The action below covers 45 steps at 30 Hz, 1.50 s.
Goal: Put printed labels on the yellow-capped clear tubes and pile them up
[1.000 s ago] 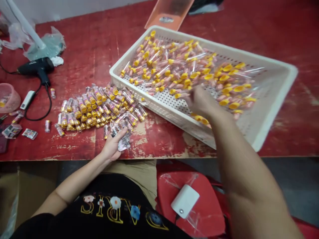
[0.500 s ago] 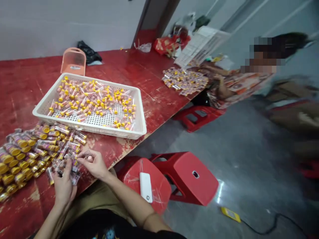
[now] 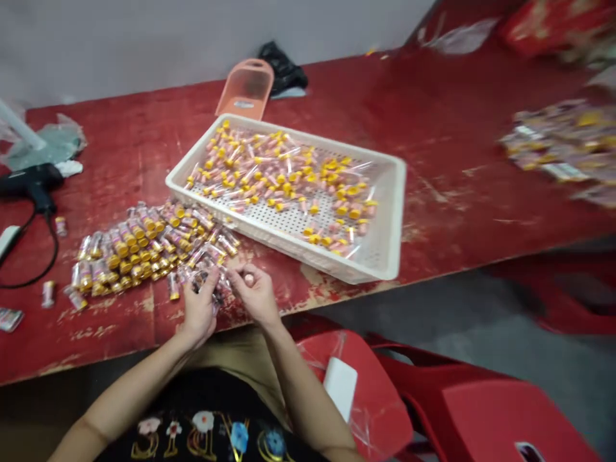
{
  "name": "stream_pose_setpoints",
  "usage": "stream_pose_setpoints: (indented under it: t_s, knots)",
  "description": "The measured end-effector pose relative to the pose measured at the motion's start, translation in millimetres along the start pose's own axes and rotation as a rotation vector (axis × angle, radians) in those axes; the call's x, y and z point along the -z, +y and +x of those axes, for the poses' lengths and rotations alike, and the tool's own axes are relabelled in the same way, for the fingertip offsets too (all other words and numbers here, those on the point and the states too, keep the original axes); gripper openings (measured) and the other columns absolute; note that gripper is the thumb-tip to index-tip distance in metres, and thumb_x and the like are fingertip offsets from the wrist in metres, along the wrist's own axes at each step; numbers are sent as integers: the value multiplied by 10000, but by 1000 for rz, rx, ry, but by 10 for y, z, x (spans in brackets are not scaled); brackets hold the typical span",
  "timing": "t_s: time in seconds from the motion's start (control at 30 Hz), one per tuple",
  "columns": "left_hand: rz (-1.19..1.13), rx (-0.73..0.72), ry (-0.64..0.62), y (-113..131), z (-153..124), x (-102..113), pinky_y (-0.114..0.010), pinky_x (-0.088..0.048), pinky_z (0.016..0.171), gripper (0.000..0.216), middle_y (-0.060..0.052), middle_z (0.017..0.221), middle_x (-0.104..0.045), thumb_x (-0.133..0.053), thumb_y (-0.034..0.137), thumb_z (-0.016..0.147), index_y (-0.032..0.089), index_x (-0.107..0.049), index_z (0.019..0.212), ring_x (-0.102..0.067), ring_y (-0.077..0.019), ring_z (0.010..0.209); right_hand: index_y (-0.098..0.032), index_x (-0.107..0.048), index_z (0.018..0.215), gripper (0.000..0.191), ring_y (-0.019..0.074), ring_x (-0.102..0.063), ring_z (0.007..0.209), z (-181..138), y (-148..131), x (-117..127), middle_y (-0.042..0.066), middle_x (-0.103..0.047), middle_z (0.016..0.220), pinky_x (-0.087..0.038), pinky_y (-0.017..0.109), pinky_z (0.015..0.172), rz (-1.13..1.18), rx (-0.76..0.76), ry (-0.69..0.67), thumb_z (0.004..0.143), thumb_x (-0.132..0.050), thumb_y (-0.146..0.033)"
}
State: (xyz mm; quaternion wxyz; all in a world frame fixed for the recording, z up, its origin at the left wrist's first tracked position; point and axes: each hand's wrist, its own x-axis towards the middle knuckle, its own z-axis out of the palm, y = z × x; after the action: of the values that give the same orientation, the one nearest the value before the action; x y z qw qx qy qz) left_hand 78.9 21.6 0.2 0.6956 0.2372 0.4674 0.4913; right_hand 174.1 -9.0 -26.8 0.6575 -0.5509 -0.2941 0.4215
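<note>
My left hand (image 3: 199,313) is closed at the near edge of a pile of small clear tubes with yellow caps (image 3: 137,247). Crinkled, dark-looking clear plastic (image 3: 208,282) shows between its thumb and fingers. Close beside it, my right hand (image 3: 257,296) is pinched at the thumb and forefinger; what sits in the pinch is too small and blurred to name. Just beyond both hands stands a white perforated tray (image 3: 283,240), holding many pink tubes with yellow caps (image 3: 269,170) in clear sleeves.
On the red table (image 3: 122,154), a black heat gun or hair dryer (image 3: 36,183) with a cord lies at left. An orange scoop (image 3: 246,86) and black bag (image 3: 283,67) are behind the tray. Another pile (image 3: 568,141) lies right. Red stools (image 3: 380,398), one bearing a white phone (image 3: 341,385), stand below.
My view has swung left: the co-worker has left the picture and the black tool has come in. Both hands remain together at the pile's edge, in much the same pose.
</note>
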Motion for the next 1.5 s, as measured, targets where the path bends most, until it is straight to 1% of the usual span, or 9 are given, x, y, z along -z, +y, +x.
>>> stream_pose_setpoints:
  t_s: [0.37, 0.5, 0.6, 0.7, 0.87, 1.03, 1.2, 1.37, 1.5]
  knots:
    - [-45, 138, -30, -3, -14, 48, -252, -563, 676, 511, -19, 826, -737, -947, 364, 528, 138, -670, 892, -666, -113, 629, -173, -686, 944, 379, 111, -635, 700, -36, 50, 115, 22, -701, 835, -549, 252, 661, -86, 61, 34, 676, -847, -387]
    - [-45, 140, 42, 1, 22, 67, -226, -540, 609, 490, 14, 776, -710, -943, 322, 551, 144, -675, 921, -596, -72, 546, -192, -631, 1072, 347, 82, -536, 562, -74, 80, 186, -19, -613, 756, -490, 226, 543, -84, 79, 21, 854, -680, -458]
    - [-56, 194, 62, 0, 57, 85, -219, -516, 565, 460, 8, 770, -710, -928, 278, 584, 136, -688, 951, -599, -83, 549, -221, -568, 1226, 374, 104, -586, 656, -190, 77, 272, 17, -630, 914, -533, 255, 612, -133, 111, -46, 921, -593, -435]
    - [-92, 186, 59, -31, 61, 95, -240, -550, 672, 479, -8, 824, -737, -920, 230, 592, 138, -698, 1007, -668, -113, 657, -224, -579, 1222, 376, 129, -633, 821, -303, 77, 272, 67, -643, 1123, -565, 278, 741, -228, 130, -89, 901, -632, -413]
    - [-131, 146, 17, -84, 36, 92, -296, -565, 859, 506, -58, 984, -762, -888, 239, 656, 146, -694, 1114, -722, -171, 890, -215, -567, 1172, 357, 143, -642, 870, -335, 140, 147, 39, -648, 1013, -573, 288, 802, -229, 95, -96, 888, -652, -414]
    - [-79, 204, 80, -54, 60, 124, -357, -586, 857, 478, -91, 1049, -754, -868, 265, 699, 149, -692, 1128, -724, -203, 916, -232, -495, 1302, 389, 178, -634, 1085, -470, 102, 246, 90, -609, 1205, -549, 353, 959, -371, 246, -67, 932, -596, -302]
    - [-106, 204, 60, -45, 34, 117, -360, -577, 893, 437, -97, 1053, -751, -866, 265, 699, 128, -696, 1077, -722, -210, 950, -231, -627, 1144, 306, 174, -661, 923, -577, 30, 280, 51, -673, 999, -571, 323, 829, -623, 514, -37, 851, -708, -193]
    - [-65, 285, -5, -53, -38, 158, -340, -590, 828, 452, -57, 907, -753, -906, 305, 632, 127, -682, 982, -728, -193, 836, -270, -669, 1233, 419, 160, -674, 873, -609, -21, 207, 61, -684, 1005, -579, 290, 759, -774, 656, 138, 837, -726, -144]
    - [-57, 271, -28, -49, -60, 222, -301, -581, 777, 488, -15, 823, -736, -945, 292, 547, 128, -663, 911, -685, -127, 686, -241, -560, 1410, 492, 195, -655, 1053, -668, -96, 255, 113, -636, 1129, -593, 357, 873, -769, 554, -53, 928, -583, -142]
